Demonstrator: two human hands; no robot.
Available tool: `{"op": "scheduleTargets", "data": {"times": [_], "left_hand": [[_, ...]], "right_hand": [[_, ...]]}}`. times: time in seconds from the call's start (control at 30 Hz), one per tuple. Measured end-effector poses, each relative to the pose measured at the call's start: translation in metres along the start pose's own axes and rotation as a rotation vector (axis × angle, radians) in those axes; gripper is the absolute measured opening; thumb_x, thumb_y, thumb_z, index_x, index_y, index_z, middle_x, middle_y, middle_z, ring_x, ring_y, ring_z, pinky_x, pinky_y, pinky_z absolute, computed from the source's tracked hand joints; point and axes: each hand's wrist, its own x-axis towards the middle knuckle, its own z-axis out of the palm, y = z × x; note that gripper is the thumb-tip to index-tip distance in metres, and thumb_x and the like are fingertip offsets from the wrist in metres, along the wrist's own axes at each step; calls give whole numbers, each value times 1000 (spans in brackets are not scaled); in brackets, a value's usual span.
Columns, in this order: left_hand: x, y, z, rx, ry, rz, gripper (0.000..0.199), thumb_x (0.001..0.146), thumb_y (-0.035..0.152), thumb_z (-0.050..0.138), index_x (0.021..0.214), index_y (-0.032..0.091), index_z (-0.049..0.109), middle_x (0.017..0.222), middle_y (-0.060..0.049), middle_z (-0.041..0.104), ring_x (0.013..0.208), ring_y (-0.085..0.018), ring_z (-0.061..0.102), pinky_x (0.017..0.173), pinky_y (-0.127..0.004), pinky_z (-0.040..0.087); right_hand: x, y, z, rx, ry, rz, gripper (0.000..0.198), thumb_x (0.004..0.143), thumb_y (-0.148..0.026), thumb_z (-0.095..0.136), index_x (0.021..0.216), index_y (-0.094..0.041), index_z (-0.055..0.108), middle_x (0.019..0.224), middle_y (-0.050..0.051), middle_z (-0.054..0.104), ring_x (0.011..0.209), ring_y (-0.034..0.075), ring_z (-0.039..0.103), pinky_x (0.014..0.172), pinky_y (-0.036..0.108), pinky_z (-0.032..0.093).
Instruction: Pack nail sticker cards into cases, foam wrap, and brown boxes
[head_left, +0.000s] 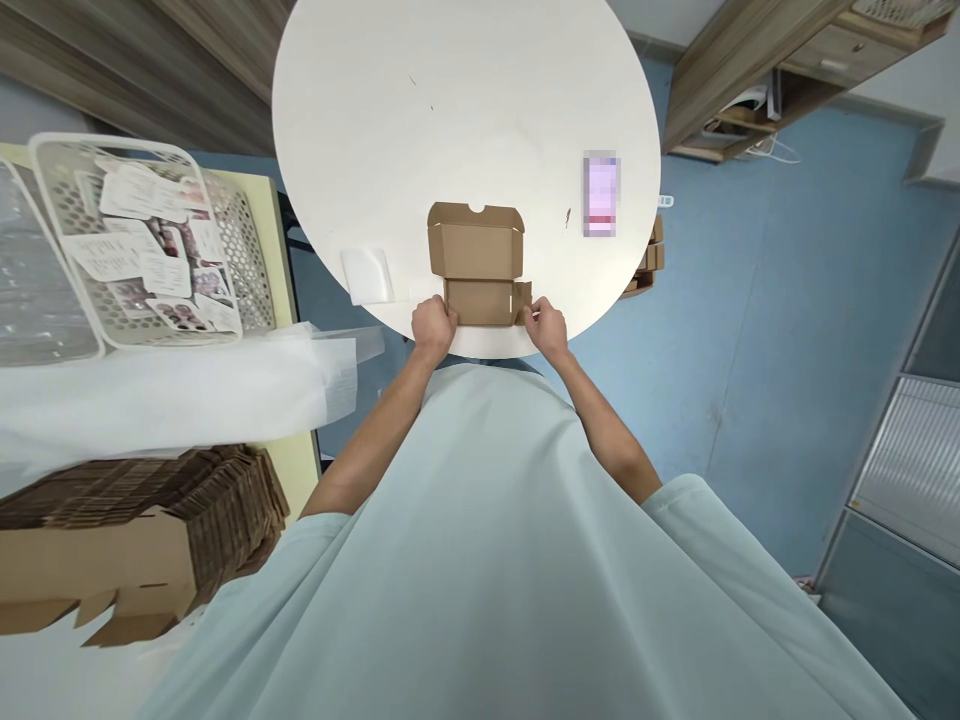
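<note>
A brown cardboard box (480,252), partly folded with its lid laid back, rests near the front edge of the round white table (465,110). My left hand (434,327) is closed on the box's left side, hiding the flap there. On the opposite side, my right hand (547,327) pinches the right flap, which sticks out beside the base. The inside of the box shows bare cardboard. To the left of the box lies a small white foam sheet (367,277).
A phone with a blurred screen (601,195) lies on the table's right part. At left, a side table holds a white basket (135,245) of printed cards, white wrapping sheets (172,390) and a stack of flattened boxes (225,510). Small boxes (651,258) stand beyond the table's right edge.
</note>
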Motion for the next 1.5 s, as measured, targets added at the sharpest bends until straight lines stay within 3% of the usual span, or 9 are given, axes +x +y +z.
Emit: {"op": "scheduleTargets", "data": {"times": [0.1,0.33,0.5,0.57,0.73,0.87,1.23,1.4,1.5], "left_hand": [[0,0,1,-23,0,-8,20,101,19,55,111,18,72,109,-19,76,105,-39,72,89,-45,52],[-5,2,-1,6,13,-34,23,103,21,53,116,17,73,110,-21,78,109,-41,73,89,-46,54],[-7,0,-4,25,-7,-26,26,106,26,52,121,17,72,116,-22,77,113,-42,74,91,-47,54],[-6,0,-6,31,-24,-36,27,107,29,53,122,18,72,117,-22,78,114,-42,74,92,-47,54],[-1,-1,-10,47,-34,-54,31,108,38,50,113,21,75,112,-20,80,111,-41,75,90,-47,55],[7,-2,-12,46,-5,-22,28,104,33,51,107,22,77,108,-20,79,106,-42,74,87,-49,54],[25,-7,-21,-23,-24,1,22,104,35,57,105,23,76,106,-18,78,105,-41,72,86,-47,51],[19,-28,-36,-162,-29,-4,32,104,56,65,99,25,73,107,-15,80,109,-39,73,93,-46,52],[19,-59,-57,-235,146,-28,29,104,53,66,109,25,69,118,-12,79,116,-35,73,101,-44,52]], "right_hand": [[-3,-13,5,5,-31,-30,17,115,-40,56,104,-27,57,89,5,76,92,29,76,82,37,52],[6,-27,21,29,12,-114,30,112,-51,65,118,-22,62,128,14,74,102,26,74,93,38,57],[22,-24,21,10,-5,-72,12,113,-32,60,109,-22,64,112,11,79,102,26,73,91,37,54],[26,-25,22,-40,-20,-49,14,113,-28,58,101,-23,63,106,10,79,99,27,72,87,36,53],[29,-32,22,-171,-44,6,19,114,-26,54,96,-25,60,100,13,76,93,31,70,82,39,51],[31,-37,19,-239,-48,-2,19,112,-22,49,97,-24,60,102,16,75,94,34,70,84,42,52],[37,-52,22,-209,-11,-4,17,109,-21,50,94,-26,55,100,14,73,92,32,67,82,39,50],[29,-57,21,-222,1,81,22,112,-35,54,91,-27,51,102,14,74,92,33,69,84,42,51],[22,-57,14,-191,63,123,28,112,-45,59,91,-27,52,100,13,76,91,32,70,84,42,52]]}}
